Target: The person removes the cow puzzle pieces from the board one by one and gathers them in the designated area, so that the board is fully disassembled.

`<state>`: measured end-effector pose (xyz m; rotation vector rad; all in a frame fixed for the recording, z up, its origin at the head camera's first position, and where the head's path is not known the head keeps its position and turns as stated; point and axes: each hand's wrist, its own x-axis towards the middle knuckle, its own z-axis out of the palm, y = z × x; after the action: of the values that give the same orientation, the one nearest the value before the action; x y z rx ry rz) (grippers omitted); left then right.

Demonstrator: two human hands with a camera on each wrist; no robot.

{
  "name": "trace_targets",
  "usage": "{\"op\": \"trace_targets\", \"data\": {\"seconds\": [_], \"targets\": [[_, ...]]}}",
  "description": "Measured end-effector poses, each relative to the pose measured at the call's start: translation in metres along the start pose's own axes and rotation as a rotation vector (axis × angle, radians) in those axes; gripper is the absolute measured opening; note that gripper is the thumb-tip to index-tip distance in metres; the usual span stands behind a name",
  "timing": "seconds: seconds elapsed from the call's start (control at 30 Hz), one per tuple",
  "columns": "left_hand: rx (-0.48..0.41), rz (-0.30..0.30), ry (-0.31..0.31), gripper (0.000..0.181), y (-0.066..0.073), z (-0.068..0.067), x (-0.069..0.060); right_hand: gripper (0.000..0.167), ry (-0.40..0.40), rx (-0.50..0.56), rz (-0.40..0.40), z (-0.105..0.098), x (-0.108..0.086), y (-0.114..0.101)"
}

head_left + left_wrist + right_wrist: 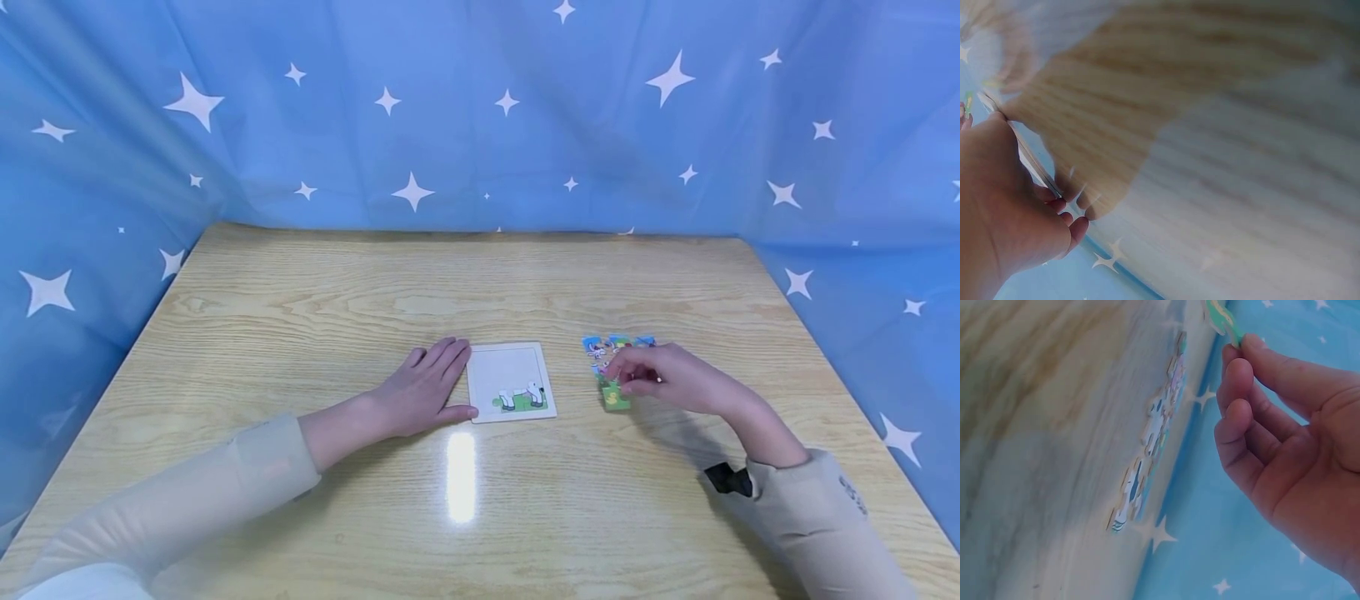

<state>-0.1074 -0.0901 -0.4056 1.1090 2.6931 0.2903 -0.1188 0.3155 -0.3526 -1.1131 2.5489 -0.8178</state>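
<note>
A square white puzzle board (506, 367) lies in the middle of the table, with joined green-and-white pieces (525, 398) showing animal legs along its near right side. My left hand (423, 392) rests at the board's left edge, fingers extended, the thumb touching the near corner. In the left wrist view the fingers of that hand (1016, 212) lie along the board's thin edge. Between thumb and forefinger my right hand (671, 379) pinches a green puzzle piece (617, 397) with a yellow figure. The right wrist view shows this piece (1225, 322) raised above the table, partly cut off.
Several loose, colourful puzzle pieces (595, 344) lie right of the board, partly hidden behind the right hand. The wooden table (337, 292) meets a blue curtain with white stars (450, 100) at the back and sides. A bright light reflection sits in front of the board.
</note>
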Motion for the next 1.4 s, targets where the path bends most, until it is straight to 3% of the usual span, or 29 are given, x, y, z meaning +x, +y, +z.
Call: {"op": "trace_targets", "data": {"seconds": [0.23, 0.7, 1.4], "targets": [[-0.009, -0.002, 0.001, 0.092, -0.0004, -0.0005, 0.0002, 0.021, -0.005, 0.004, 0.01, 0.0009, -0.0027, 0.0032], [-0.002, 0.003, 0.007, 0.093, -0.0018, 0.0, -0.0002, 0.015, -0.076, -0.009, 0.13, 0.0048, 0.0014, 0.0055], [0.005, -0.001, -0.002, 0.093, -0.0007, 0.0005, 0.0, 0.016, -0.073, -0.04, 0.167, 0.0052, 0.0029, 0.0035]]}}
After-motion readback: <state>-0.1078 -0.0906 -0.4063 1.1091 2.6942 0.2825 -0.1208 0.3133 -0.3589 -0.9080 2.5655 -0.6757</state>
